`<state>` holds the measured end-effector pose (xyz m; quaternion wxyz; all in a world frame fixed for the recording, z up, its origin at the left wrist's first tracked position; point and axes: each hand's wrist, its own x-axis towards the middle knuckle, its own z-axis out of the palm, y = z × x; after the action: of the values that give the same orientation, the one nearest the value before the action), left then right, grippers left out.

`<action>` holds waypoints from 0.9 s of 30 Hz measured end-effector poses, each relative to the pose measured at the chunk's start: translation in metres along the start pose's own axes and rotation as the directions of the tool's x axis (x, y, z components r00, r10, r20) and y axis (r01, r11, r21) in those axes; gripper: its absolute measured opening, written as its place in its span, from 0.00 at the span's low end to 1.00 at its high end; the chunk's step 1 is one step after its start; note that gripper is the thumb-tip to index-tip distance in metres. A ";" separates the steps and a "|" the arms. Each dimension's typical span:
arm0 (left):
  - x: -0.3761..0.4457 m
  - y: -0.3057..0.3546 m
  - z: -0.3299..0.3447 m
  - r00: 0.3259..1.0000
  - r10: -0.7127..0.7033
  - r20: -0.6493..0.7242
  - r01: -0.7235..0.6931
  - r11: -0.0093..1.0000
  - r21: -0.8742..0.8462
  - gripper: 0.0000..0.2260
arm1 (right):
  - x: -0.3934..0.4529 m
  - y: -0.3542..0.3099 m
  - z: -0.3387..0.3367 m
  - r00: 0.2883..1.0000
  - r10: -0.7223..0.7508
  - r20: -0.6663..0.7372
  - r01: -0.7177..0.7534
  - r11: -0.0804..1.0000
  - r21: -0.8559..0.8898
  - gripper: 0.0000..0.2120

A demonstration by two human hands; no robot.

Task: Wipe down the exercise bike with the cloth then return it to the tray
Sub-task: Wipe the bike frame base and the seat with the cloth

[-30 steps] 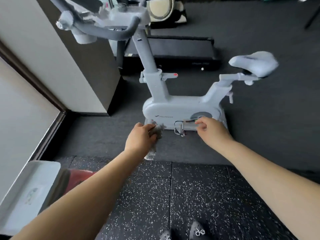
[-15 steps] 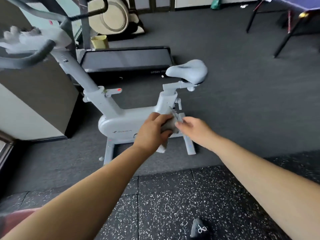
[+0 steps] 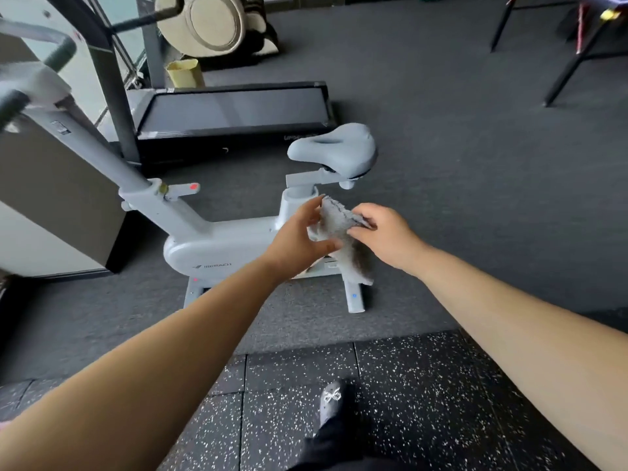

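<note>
1. Our right hand (image 3: 384,237) pinches the upper edge of the grey cloth (image 3: 343,236); our left hand (image 3: 299,239) holds its other side between spread fingers and thumb.
2. The cloth hangs between both hands, its lower end drooping in front of the exercise bike (image 3: 221,246), just below the saddle (image 3: 334,149).
3. The bike stands on dark carpet (image 3: 475,185), with a treadmill (image 3: 234,113) behind it.
4. Our shoe (image 3: 331,401) rests on speckled rubber tiles (image 3: 407,402).

grey cloth (image 3: 341,229) before pale grey exercise bike (image 3: 221,246)
</note>
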<state>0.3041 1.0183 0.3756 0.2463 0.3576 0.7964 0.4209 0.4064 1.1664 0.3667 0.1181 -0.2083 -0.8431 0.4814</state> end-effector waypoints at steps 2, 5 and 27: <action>0.023 0.005 0.000 0.998 -0.046 0.033 0.046 0.999 0.009 0.29 | 0.019 0.005 -0.009 1.000 -0.014 0.000 0.014 1.000 -0.004 0.07; 0.062 0.009 -0.002 0.995 -0.091 0.034 0.091 0.996 0.021 0.08 | 0.048 0.014 -0.027 1.000 0.012 0.005 -0.012 1.000 -0.014 0.06; 0.289 0.023 -0.008 0.692 -0.376 -0.617 0.368 0.918 -0.147 0.25 | 0.287 0.114 -0.166 0.983 0.090 0.158 -0.066 0.986 -0.151 0.22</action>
<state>0.1269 1.2475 0.3725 0.0458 0.0245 0.8851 0.4624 0.2461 1.4773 0.3521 0.0140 -0.2089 -0.8741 0.4384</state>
